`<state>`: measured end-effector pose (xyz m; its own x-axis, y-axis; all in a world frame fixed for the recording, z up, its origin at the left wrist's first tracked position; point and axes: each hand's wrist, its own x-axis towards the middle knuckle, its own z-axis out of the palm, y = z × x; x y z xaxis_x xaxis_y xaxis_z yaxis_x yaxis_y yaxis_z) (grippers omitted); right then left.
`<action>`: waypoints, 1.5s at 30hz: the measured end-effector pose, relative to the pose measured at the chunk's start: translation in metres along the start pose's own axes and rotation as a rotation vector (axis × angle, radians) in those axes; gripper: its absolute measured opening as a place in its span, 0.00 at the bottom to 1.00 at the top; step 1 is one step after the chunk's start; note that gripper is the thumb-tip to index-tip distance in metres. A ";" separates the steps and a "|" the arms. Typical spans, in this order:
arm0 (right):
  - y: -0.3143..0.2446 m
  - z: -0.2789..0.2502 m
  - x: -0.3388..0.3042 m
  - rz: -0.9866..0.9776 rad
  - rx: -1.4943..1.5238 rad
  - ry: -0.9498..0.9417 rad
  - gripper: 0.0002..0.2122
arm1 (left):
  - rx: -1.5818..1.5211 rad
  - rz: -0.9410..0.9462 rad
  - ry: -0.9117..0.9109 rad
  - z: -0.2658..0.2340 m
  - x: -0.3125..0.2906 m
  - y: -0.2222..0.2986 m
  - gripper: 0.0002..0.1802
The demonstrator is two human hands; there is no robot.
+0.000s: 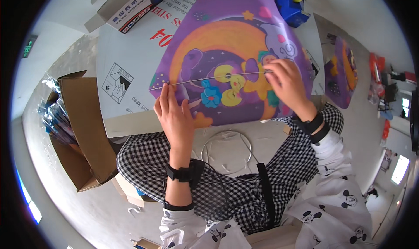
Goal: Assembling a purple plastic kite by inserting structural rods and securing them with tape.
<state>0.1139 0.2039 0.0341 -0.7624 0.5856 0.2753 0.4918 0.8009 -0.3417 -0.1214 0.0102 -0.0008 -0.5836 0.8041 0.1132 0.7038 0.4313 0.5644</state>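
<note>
Our left hand (174, 115) lies open, fingers flat on the purple kite (231, 57) over the desk (126, 61). Our right hand (288, 81) pinches the thin rod (209, 78) crossing it.

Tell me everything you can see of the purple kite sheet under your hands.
The purple kite sheet looks like thin printed plastic or fabric, with a big orange crescent, cartoon animals, stars and hearts. It lies spread, picture side up, on a white cardboard box, its near edge overhanging toward the lap. A thin pale rod runs across it. The left hand presses the near left corner and the rod's end; the right hand pinches the rod's other end.
</note>
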 end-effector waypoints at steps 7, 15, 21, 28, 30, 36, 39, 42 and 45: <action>-0.038 0.051 0.032 -0.060 0.130 -0.008 0.09 | -0.037 -0.022 -0.013 0.001 0.003 0.005 0.28; -0.079 0.084 0.056 -0.148 0.170 0.006 0.09 | -0.075 -0.001 0.029 0.002 0.005 0.002 0.29; -0.080 0.101 0.066 -0.206 0.044 0.070 0.05 | -0.079 -0.013 0.023 0.000 0.004 0.001 0.29; -0.061 0.088 0.064 -0.301 0.002 0.082 0.06 | -0.080 -0.029 0.007 -0.005 0.006 0.004 0.28; -0.053 0.078 0.059 -0.289 0.007 0.059 0.06 | -0.074 -0.037 0.002 -0.005 0.006 0.003 0.28; -0.035 0.069 0.038 -0.138 0.173 -0.035 0.04 | -0.073 -0.044 -0.005 -0.004 0.006 0.004 0.28; -0.035 0.068 0.035 -0.112 0.216 -0.033 0.04 | -0.083 -0.054 -0.008 -0.004 0.006 0.005 0.28; -0.039 0.069 0.036 -0.100 0.190 0.008 0.04 | -0.077 -0.058 -0.007 -0.004 0.006 0.005 0.28; -0.037 0.073 0.034 -0.097 0.177 0.004 0.04 | -0.068 -0.044 -0.004 -0.003 0.006 0.004 0.29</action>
<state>0.0395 0.1851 -0.0097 -0.8009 0.5078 0.3175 0.3348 0.8192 -0.4657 -0.1234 0.0157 0.0041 -0.6117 0.7866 0.0843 0.6485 0.4375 0.6229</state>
